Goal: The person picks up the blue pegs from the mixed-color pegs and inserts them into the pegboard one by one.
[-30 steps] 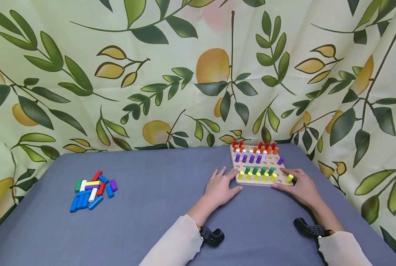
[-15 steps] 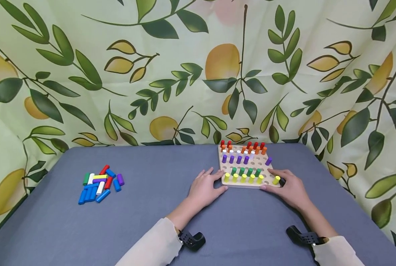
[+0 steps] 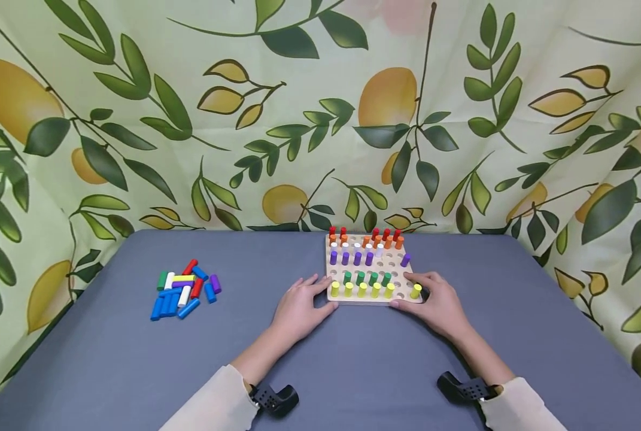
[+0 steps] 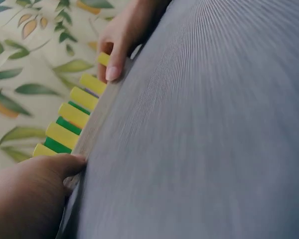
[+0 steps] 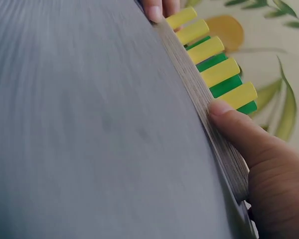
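Observation:
A wooden pegboard (image 3: pixel 376 301) lies on the table, bearing rows of red, orange, white, purple, green and yellow pegs. My left hand (image 3: pixel 301 308) holds its front left corner, thumb at the front edge and fingers along the left side. At the opposite front corner, my right hand (image 3: pixel 436 305) grips the board with its thumb on the front edge and fingers by the right side. The right thumb (image 5: pixel 234 122) touches the board's edge close to a yellow peg (image 5: pixel 239 94). In the left wrist view, the left thumb (image 4: pixel 65 163) meets the edge near the yellow pegs.
A loose pile of pegs (image 3: pixel 184 294), mostly blue with some red, white, purple, green and yellow, lies on the left of the grey-blue table (image 3: pixel 363 371). A leaf-and-fruit patterned curtain (image 3: pixel 309 120) hangs behind the table's back edge.
Both hands have slid the pegboard leftward across the table, nearer the loose pegs. The head view has turned left. The pegs on the board keep their places.

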Available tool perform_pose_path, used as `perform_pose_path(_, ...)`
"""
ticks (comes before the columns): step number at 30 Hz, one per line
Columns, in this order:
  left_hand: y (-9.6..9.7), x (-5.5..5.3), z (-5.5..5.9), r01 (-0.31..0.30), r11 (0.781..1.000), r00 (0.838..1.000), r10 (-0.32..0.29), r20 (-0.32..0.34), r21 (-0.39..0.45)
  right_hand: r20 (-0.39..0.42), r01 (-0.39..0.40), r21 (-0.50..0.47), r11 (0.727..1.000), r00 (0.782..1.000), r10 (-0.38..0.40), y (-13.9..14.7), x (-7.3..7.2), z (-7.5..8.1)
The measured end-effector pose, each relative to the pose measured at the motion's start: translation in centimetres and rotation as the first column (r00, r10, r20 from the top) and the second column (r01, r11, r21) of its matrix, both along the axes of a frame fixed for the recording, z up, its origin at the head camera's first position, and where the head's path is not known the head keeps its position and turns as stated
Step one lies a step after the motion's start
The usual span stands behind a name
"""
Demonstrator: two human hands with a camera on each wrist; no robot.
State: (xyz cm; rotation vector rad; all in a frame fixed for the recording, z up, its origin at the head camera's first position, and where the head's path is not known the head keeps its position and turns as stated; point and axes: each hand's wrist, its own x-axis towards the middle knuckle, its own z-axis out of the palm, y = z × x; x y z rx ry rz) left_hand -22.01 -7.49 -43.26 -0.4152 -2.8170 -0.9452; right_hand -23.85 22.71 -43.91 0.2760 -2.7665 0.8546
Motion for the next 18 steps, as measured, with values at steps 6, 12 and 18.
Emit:
perform_pose_path(6, -3.6, 0.6, 0.4, -0.064, 0.998, 0.998, 0.064, 0.013, 0.007, -0.046, -0.051, -0.001, 0.999, 0.998, 0.051, -4.1, -0.7, -0.1)
perform_pose_path(12, -7.1, 1.4, 0.2, -0.181, 0.983, 0.982, 0.181, 0.054, -0.019, -0.059, -0.134, 0.029, 0.991, 0.989, 0.136, -7.9, -0.8, -0.5)
perform_pose_path(18, -8.4, 2.1, 0.3, -0.188, 0.982, 0.980, 0.189, 0.058, -0.017, -0.092, -0.177, 0.082, 0.981, 0.979, 0.184, -8.7, -0.4, -0.4)
